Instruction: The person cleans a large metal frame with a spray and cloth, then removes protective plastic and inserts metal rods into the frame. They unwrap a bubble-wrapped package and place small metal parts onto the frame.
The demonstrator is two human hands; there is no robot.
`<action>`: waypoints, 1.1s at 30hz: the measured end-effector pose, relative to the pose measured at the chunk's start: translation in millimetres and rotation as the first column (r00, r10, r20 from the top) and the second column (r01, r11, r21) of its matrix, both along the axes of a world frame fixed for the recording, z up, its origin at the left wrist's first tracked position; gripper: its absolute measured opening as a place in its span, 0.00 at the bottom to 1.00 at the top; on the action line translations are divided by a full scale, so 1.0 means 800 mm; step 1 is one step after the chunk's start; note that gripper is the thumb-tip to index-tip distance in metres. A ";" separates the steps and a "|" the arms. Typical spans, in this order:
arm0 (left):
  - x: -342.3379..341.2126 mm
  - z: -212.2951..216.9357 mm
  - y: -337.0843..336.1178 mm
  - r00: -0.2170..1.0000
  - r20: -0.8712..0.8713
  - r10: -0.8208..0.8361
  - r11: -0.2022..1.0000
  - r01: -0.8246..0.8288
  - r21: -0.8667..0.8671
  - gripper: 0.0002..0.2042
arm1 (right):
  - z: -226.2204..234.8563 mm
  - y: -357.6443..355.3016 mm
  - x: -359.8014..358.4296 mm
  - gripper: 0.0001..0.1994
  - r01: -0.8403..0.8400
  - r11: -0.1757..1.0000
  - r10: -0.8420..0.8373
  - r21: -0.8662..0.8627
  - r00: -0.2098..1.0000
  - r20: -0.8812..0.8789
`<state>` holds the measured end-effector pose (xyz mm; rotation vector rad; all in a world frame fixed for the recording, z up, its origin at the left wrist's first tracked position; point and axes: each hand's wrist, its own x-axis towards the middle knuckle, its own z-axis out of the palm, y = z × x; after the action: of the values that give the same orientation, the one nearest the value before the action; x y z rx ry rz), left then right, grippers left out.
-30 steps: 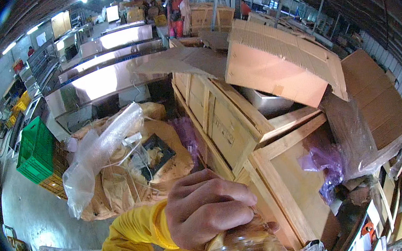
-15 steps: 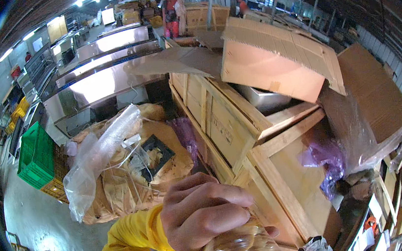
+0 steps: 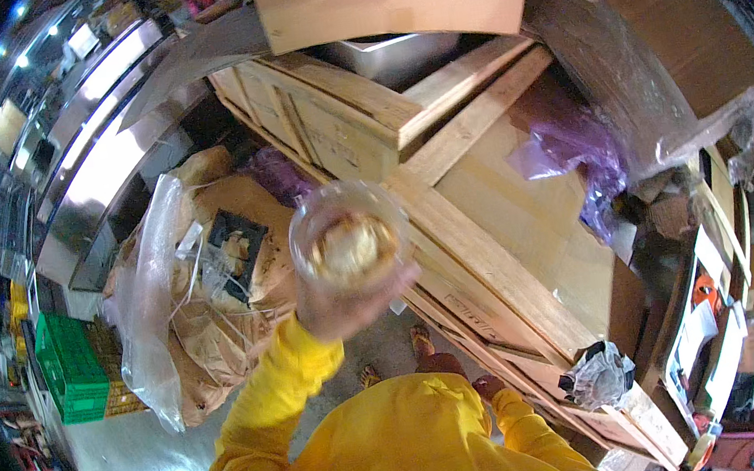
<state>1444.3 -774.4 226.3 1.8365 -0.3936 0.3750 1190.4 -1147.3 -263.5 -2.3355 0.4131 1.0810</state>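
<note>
Left hand (image 3: 347, 299): raised toward the camera, fingers wrapped under a clear plastic cup (image 3: 349, 236).
Cup: upright in that hand, something pale brown inside, possibly a drink.
Right hand (image 3: 487, 387): low by the wooden crate (image 3: 487, 223), small and blurred; cannot tell if open or closed.
Beyond the left hand: clear plastic sheet (image 3: 152, 289) over brown paper sacks (image 3: 220, 328).
Far left: green crate (image 3: 67, 368).

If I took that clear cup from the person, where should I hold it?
Grip the clear cup around its round side wall, coming from the side opposite the left hand, which cradles it from below. Its open mouth faces up at the camera, so probably keep it level.
</note>
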 end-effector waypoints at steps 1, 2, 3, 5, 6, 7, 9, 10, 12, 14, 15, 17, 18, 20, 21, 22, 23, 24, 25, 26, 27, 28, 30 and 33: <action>0.027 -0.025 -0.009 0.967 -0.243 -0.081 0.965 0.015 -0.260 0.27 | 0.013 0.003 0.001 0.20 0.049 0.999 -0.049 0.011 0.999 -0.001; 0.058 -0.049 -0.014 0.999 -0.037 -0.029 0.982 0.022 -0.190 0.26 | 0.022 0.007 0.001 0.20 0.096 0.995 -0.096 0.023 0.995 -0.002; 0.082 -0.073 -0.020 0.999 -0.029 -0.013 0.978 0.007 -0.207 0.26 | 0.028 0.010 0.001 0.20 0.145 0.988 -0.145 0.053 0.989 -0.001; 0.123 -0.111 -0.031 0.998 -0.058 0.018 0.989 -0.027 -0.147 0.25 | 0.030 0.013 0.001 0.20 0.096 0.994 -0.098 0.047 0.995 0.036; 0.139 -0.126 -0.039 0.992 -0.122 0.023 0.982 -0.045 -0.184 0.25 | 0.028 0.011 0.001 0.20 0.081 0.997 -0.081 0.011 0.996 0.039; 0.152 -0.140 -0.049 0.997 -0.072 0.019 0.977 -0.034 -0.209 0.25 | 0.022 0.012 0.001 0.18 0.141 0.990 -0.140 -0.021 0.990 0.022; 0.169 -0.159 -0.063 0.999 -0.034 0.036 0.968 -0.043 -0.248 0.24 | 0.013 0.007 0.000 0.16 -0.094 0.994 0.103 -0.054 0.976 0.191; 0.173 -0.166 -0.069 0.999 -0.036 0.026 0.963 -0.035 -0.268 0.25 | 0.009 0.003 0.000 0.16 -0.229 0.965 0.248 -0.126 0.955 0.164; 0.180 -0.175 -0.078 0.999 -0.048 -0.004 0.949 -0.011 -0.314 0.25 | 0.002 -0.003 0.001 0.15 -0.196 0.976 0.210 -0.093 0.962 0.173; 0.184 -0.180 -0.083 0.997 -0.074 0.001 0.955 -0.023 -0.295 0.27 | -0.002 -0.007 0.003 0.15 -0.094 0.995 0.098 -0.038 0.989 0.112; 0.185 -0.182 -0.085 0.995 -0.102 -0.010 0.952 -0.021 -0.304 0.27 | -0.003 -0.009 0.002 0.16 0.004 1.000 -0.005 0.010 0.997 0.079; 0.186 -0.184 -0.087 0.994 -0.106 0.003 0.958 -0.034 -0.283 0.28 | -0.006 -0.012 0.003 0.16 0.090 0.996 -0.092 0.026 0.994 0.053; 0.187 -0.184 -0.087 0.996 -0.084 0.025 0.966 -0.046 -0.254 0.28 | -0.008 -0.014 0.004 0.17 0.080 0.997 -0.080 -0.003 0.995 0.063; 0.187 -0.183 -0.087 0.997 -0.051 0.055 0.975 -0.065 -0.211 0.30 | -0.012 -0.018 0.007 0.17 0.065 0.998 -0.064 -0.018 0.996 0.066; 0.186 -0.183 -0.087 0.997 -0.042 0.064 0.978 -0.071 -0.196 0.30 | -0.014 -0.021 0.010 0.17 0.061 0.998 -0.061 -0.002 0.996 0.058; 0.185 -0.181 -0.086 0.995 -0.059 0.079 0.982 -0.088 -0.168 0.31 | -0.016 -0.025 0.012 0.17 0.068 0.998 -0.068 -0.020 0.998 0.016; 0.184 -0.180 -0.085 0.996 -0.058 0.061 0.982 -0.070 -0.174 0.32 | -0.018 -0.029 0.015 0.17 -0.030 0.999 0.027 0.022 0.995 0.094; 0.181 -0.178 -0.084 0.996 -0.080 0.047 0.984 -0.060 -0.167 0.33 | -0.019 -0.033 0.018 0.17 -0.113 0.993 0.108 0.029 0.984 0.140; 0.179 -0.176 -0.083 0.995 -0.100 0.026 0.987 -0.042 -0.154 0.34 | -0.021 -0.037 0.020 0.18 -0.207 0.978 0.205 0.003 0.973 0.106; 0.177 -0.173 -0.082 0.995 -0.077 0.069 0.993 -0.076 -0.089 0.35 | -0.023 -0.042 0.022 0.17 -0.261 0.965 0.256 0.014 0.954 0.159; 0.174 -0.171 -0.082 0.993 -0.050 0.104 0.994 -0.105 -0.017 0.35 | -0.026 -0.046 0.022 0.17 -0.325 0.946 0.323 -0.004 0.937 0.132; 0.171 -0.169 -0.082 0.989 -0.024 0.149 0.988 -0.148 0.046 0.36 | -0.029 -0.048 0.023 0.17 -0.354 0.935 0.353 -0.029 0.919 0.174; 0.167 -0.165 -0.083 0.991 -0.063 0.118 0.992 -0.120 -0.028 0.36 | -0.034 -0.052 0.023 0.17 -0.034 0.999 0.032 0.025 0.997 0.066; 0.159 -0.169 -0.080 0.988 0.029 0.149 0.987 -0.147 -0.060 0.40 | -0.034 -0.053 0.028 0.16 -0.199 0.979 0.202 -0.034 0.975 0.089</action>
<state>1571.4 -838.4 90.9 1.8103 -0.2671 0.5145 1213.1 -1190.0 -290.9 -2.4791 0.1591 1.0589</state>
